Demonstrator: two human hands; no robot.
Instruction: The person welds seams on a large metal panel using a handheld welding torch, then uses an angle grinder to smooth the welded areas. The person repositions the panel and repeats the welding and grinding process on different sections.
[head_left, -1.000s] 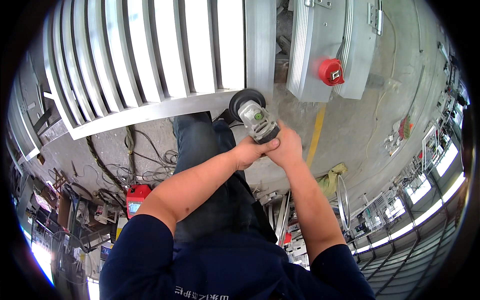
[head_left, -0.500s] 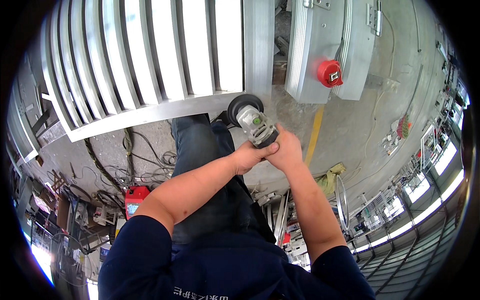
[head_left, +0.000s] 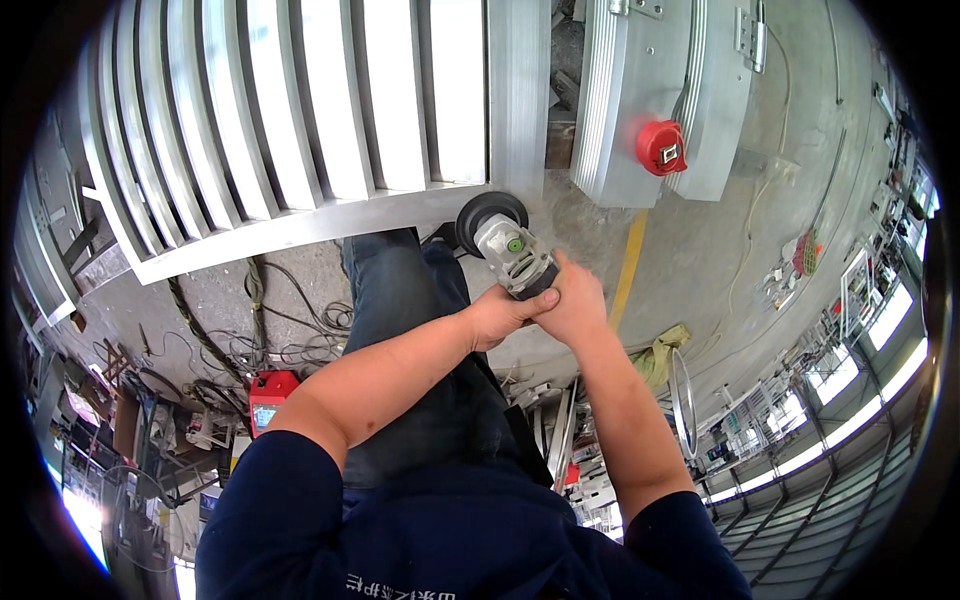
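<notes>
An angle grinder with a grey head and a round black disc is held out in front of me. Its disc lies against the near right corner of a silver metal frame with slats. My left hand is closed around the rear of the tool from the left. From the right, my right hand wraps the same dark rear body, its thumb overlapping the left hand. Much of the grinder's body is hidden under my fingers.
A red tape measure rests on silver metal profiles to the right. Cables lie on the floor at left, near a red machine. A yellowish cloth lies at right, past a yellow floor line.
The grinder and both hands have shifted very slightly to the right. My grip and the metal frame look the same.
</notes>
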